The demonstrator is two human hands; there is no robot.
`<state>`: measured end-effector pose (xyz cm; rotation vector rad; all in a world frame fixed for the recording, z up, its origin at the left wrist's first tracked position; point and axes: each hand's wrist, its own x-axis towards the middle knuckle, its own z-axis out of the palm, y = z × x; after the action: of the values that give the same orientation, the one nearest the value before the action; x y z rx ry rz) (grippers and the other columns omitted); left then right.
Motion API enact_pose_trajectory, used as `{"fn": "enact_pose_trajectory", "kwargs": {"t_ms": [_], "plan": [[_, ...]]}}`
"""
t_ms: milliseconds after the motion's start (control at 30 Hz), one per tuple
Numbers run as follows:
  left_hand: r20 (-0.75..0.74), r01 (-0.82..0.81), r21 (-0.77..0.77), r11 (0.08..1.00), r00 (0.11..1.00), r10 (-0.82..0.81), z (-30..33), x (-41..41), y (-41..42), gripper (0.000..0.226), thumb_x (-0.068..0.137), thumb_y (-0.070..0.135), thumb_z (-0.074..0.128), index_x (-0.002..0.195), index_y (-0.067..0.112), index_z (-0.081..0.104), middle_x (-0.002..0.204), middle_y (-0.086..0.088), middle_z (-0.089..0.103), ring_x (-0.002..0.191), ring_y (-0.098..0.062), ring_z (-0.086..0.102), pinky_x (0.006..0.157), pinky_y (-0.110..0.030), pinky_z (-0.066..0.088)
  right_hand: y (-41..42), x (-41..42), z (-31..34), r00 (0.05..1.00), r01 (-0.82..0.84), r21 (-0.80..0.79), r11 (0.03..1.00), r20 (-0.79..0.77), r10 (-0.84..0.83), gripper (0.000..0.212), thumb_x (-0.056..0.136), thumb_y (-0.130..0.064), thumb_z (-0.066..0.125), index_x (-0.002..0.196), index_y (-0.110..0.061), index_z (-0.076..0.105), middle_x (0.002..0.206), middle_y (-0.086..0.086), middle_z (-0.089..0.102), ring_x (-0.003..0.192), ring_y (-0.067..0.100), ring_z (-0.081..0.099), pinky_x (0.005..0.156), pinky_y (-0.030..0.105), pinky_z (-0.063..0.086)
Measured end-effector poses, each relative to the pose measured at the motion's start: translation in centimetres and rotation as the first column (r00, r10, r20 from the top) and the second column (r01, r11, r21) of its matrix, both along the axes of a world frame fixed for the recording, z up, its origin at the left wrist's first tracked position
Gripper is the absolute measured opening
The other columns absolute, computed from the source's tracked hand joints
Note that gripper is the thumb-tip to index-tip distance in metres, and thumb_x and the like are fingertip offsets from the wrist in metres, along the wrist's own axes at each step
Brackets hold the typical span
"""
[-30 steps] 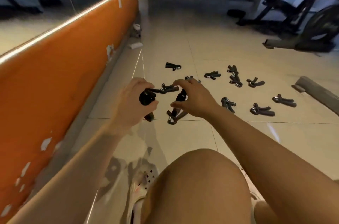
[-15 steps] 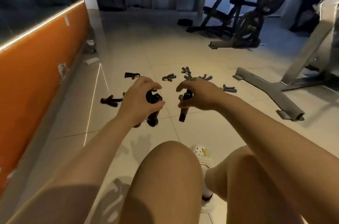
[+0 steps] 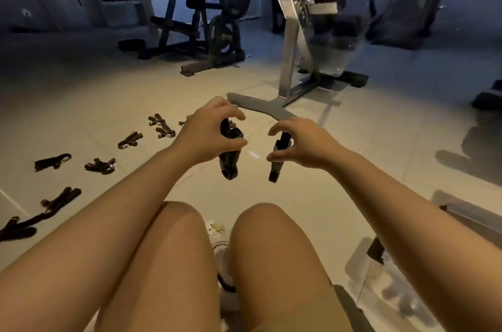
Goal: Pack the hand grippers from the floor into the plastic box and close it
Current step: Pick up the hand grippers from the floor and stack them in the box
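Note:
My left hand (image 3: 206, 136) grips a black hand gripper (image 3: 229, 166) whose handles hang down below the fingers. My right hand (image 3: 301, 144) holds a second black hand gripper (image 3: 277, 166), also hanging downward. Both hands are raised above my knees, close together. Several more hand grippers lie on the tiled floor to the left, such as one (image 3: 130, 140) near the middle and one (image 3: 53, 161) further left. A clear plastic box (image 3: 391, 288) shows partly at the lower right, behind my right forearm.
A grey exercise machine (image 3: 304, 40) stands ahead with its base foot (image 3: 260, 107) reaching toward my hands. Dark gym equipment (image 3: 214, 32) stands further back. My knees and a white shoe (image 3: 220, 244) fill the lower middle.
The view has swung right, away from the orange wall. Both hands, each holding a gripper, have lifted off the floor and moved right with it; the remaining grippers now lie to the left.

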<state>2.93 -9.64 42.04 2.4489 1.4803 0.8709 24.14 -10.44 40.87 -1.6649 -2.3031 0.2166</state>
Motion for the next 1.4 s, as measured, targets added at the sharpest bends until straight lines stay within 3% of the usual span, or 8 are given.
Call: {"fn": "enact_pose_trajectory", "kwargs": {"t_ms": [133,233,467,667,800,933,1200,1400], "plan": [[0.025,0.147,0.027,0.989,0.989,-0.148,0.6,5.5,0.3,0.04,0.072,0.029,0.079,0.108,0.023,0.064,0.108,0.01,0.047,0.097,-0.011,0.048,0.08,-0.022,0.039,-3.2,4.9,0.8,0.986,0.159,0.026,0.987,-0.053,-0.157,0.05,0.076,-0.046,0.073,0.119,-0.028,0.057,0.117,-0.001,0.055,0.103,0.017,0.049,0.078,0.027,0.04],[0.048,0.255,0.032,0.967,0.965,-0.256,1.0,9.0,0.3,0.041,0.072,0.029,0.079,0.109,0.02,0.063,0.109,0.005,0.051,0.098,-0.012,0.05,0.082,-0.025,0.044,-5.3,7.9,1.2,0.961,0.272,0.032,0.962,-0.054,-0.27,0.049,0.077,-0.044,0.073,0.12,-0.027,0.057,0.118,0.001,0.056,0.104,0.019,0.051,0.085,0.031,0.045],[0.004,0.466,0.005,0.885,0.885,-0.466,1.0,15.5,-0.7,0.043,0.073,0.035,0.077,0.111,0.023,0.062,0.113,0.004,0.049,0.101,-0.014,0.05,0.083,-0.027,0.047,-11.0,13.1,2.3,0.881,0.472,0.029,0.881,-0.058,-0.47,0.049,0.079,-0.041,0.071,0.123,-0.028,0.054,0.125,-0.002,0.053,0.113,0.018,0.048,0.086,0.026,0.036],[-0.061,0.644,-0.044,0.763,0.761,-0.646,-0.4,21.1,-2.7,0.041,0.076,0.033,0.075,0.113,0.022,0.06,0.113,0.007,0.048,0.099,-0.009,0.047,0.077,-0.017,0.038,-15.2,17.2,1.8,0.821,0.571,-0.047,0.82,-0.005,-0.571,0.051,0.078,-0.041,0.072,0.124,-0.031,0.053,0.13,-0.003,0.051,0.117,0.018,0.047,0.095,0.031,0.04],[-0.17,0.74,-0.083,0.667,0.649,-0.741,-1.4,25.5,-2.8,0.04,0.077,0.04,0.072,0.112,0.027,0.059,0.112,0.011,0.046,0.101,-0.011,0.051,0.08,-0.022,0.045,-17.1,20.6,0.6,0.77,0.635,-0.098,0.766,0.01,-0.638,0.051,0.08,-0.038,0.072,0.126,-0.028,0.052,0.134,-0.004,0.05,0.122,0.016,0.044,0.094,0.026,0.032],[-0.19,0.786,-0.128,0.605,0.579,-0.793,-3.5,30.1,-2.2,0.04,0.077,0.041,0.071,0.113,0.026,0.06,0.111,0.011,0.046,0.099,-0.009,0.05,0.081,-0.023,0.047,-17.3,24.4,-2.2,0.717,0.69,-0.174,0.703,0.027,-0.697,0.052,0.079,-0.038,0.073,0.125,-0.026,0.053,0.133,-0.002,0.051,0.12,0.018,0.046,0.091,0.026,0.034],[0.008,0.825,-0.274,0.495,0.516,-0.856,-13.7,39.3,-0.6,0.041,0.072,0.04,0.076,0.108,0.026,0.064,0.109,0.008,0.049,0.098,-0.011,0.051,0.078,-0.025,0.041,-19.2,31.4,-9.1,0.58,0.748,-0.383,0.542,-0.019,-0.814,0.055,0.073,-0.034,0.079,0.122,-0.032,0.054,0.127,-0.009,0.054,0.112,0.01,0.05,0.097,0.034,0.045],[0.179,0.792,-0.254,0.555,0.602,-0.778,-22.9,44.9,-1.8,0.059,0.072,0.038,0.078,0.127,0.031,0.055,0.109,0.008,0.033,0.097,-0.008,0.04,0.081,-0.022,0.036,-20.8,36.4,-15.9,0.521,0.776,-0.427,0.465,0.016,-0.854,0.058,0.072,-0.033,0.08,0.123,-0.032,0.054,0.127,-0.012,0.052,0.108,0.005,0.046,0.092,0.024,0.039]]}}
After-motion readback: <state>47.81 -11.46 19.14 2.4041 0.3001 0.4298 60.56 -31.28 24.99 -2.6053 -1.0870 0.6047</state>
